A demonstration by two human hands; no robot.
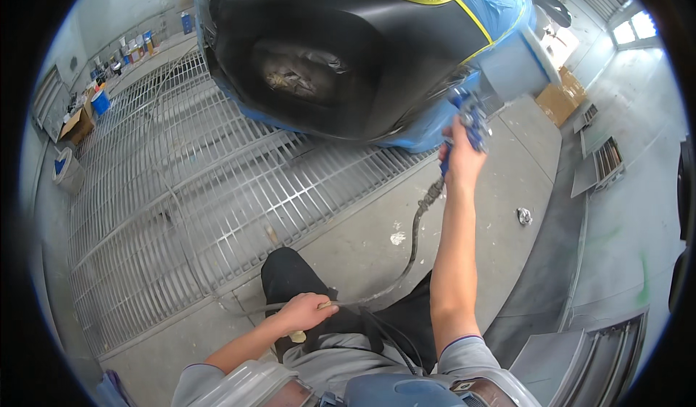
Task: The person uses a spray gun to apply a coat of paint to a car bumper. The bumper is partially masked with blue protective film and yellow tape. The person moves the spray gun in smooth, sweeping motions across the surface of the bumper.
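My right hand (464, 162) is stretched forward, its fingers wrapped round the handle of a blue and silver spray gun (471, 120). The gun is up beside the right end of a black-coated car body panel (406, 44), apart from it as far as I can tell. From the gun's handle a dark air hose (415, 236) curves down and across my lap. My left hand (308, 311) is closed round this hose by my left knee. Small pale yellowish scraps show at that hand, too little visible to name. Blue masking film (500, 1) edged with yellow tape borders the panel.
Metal floor grating (239, 196) spans the left and middle. Cans and bottles (134, 48), a cardboard box (77, 125) and a white bucket (67, 171) line the left wall. A crumpled ball (524, 216) lies on the right floor; cardboard (562, 96) stands farther back.
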